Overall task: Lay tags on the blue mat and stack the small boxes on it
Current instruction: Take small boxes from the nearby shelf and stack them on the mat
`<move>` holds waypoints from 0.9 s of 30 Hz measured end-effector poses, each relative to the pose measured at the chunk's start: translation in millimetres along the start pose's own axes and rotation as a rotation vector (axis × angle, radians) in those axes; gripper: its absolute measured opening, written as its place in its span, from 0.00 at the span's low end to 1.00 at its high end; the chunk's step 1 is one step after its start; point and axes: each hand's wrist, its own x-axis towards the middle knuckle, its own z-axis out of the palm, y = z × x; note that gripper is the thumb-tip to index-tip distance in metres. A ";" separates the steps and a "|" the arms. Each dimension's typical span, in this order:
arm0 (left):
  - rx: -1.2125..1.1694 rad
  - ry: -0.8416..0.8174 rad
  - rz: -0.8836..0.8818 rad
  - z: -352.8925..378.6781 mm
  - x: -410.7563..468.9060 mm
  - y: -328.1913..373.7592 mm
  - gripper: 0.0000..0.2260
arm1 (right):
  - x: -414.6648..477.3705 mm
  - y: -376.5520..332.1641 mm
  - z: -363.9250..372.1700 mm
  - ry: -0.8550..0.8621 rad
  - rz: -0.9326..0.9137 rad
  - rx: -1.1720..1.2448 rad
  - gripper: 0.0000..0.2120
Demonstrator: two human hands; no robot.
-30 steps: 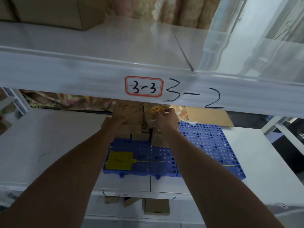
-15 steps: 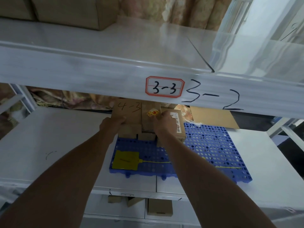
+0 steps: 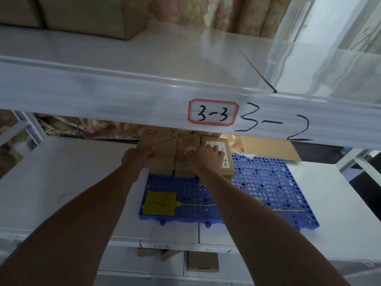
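Small boxes (image 3: 184, 141) are sitting in a tight cluster at the back-left part of the blue mat (image 3: 263, 182), and both hands are working on them. The right hand (image 3: 208, 159) is gripping the labelled box (image 3: 228, 162) from above, fingers spread and bent over its printed top, thumb reaching towards a small yellow item (image 3: 189, 151) on the neighbouring stack; what that item is cannot be told. The left hand (image 3: 138, 157) is pressing against the front-left of the box marked "4-3" (image 3: 160, 139). Whether its fingers are wrapping the edge or only bracing it is not showing.

Nearer the person, a yellow tag (image 3: 159, 203) is lying flat on the mat with its thin tail running right, well apart from the boxes. The mat itself is resting on the white shelf (image 3: 61, 172), with a cardboard sheet (image 3: 268, 147) lying behind it.

The step in hand is probably seating the labelled box against the stack. Doing it well likely means sliding it flush to its neighbour while the left hand is steadying the "4-3" stack, keeping the faces square so nothing is tilting, and letting go only once it is sitting level under the low shelf beam (image 3: 123, 100).
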 end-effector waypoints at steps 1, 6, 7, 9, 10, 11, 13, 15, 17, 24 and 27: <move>-0.014 -0.013 0.000 1.1 -2.2 1.8 0.37 | -0.4 1.0 0.6 0.003 -0.006 -0.014 0.24; -0.041 -0.056 -0.008 3.6 -2.8 2.2 0.50 | -2.4 7.8 1.9 -0.038 0.029 0.035 0.26; -0.044 -0.056 -0.004 3.9 -5.1 2.3 0.47 | -3.0 8.8 2.4 -0.041 0.032 0.045 0.25; -0.048 -0.041 -0.010 5.0 -5.5 1.2 0.41 | -3.6 11.0 4.1 -0.044 0.046 0.088 0.23; -0.053 -0.037 -0.016 5.5 -7.2 1.4 0.39 | -3.6 12.6 5.3 -0.043 0.051 0.113 0.23; -0.059 -0.037 -0.008 6.3 -7.6 1.0 0.38 | -4.0 14.2 5.8 -0.035 0.053 0.132 0.23; -0.080 -0.062 0.009 5.5 -10.2 1.1 0.41 | -4.4 17.2 6.3 -0.015 0.053 0.150 0.23; -0.115 -0.084 0.026 4.8 -8.6 0.2 0.47 | -4.2 20.1 5.1 -0.006 0.052 0.159 0.22; -0.136 -0.094 0.049 5.9 -9.2 1.5 0.45 | -3.6 24.1 4.0 0.005 0.053 0.166 0.21; -0.150 -0.093 0.084 15.1 -15.0 -0.5 0.29 | -2.2 36.8 -2.4 0.030 0.060 0.143 0.24; -0.155 -0.090 0.107 15.9 -16.6 -0.2 0.24 | -2.7 41.7 -4.3 0.034 0.068 0.140 0.23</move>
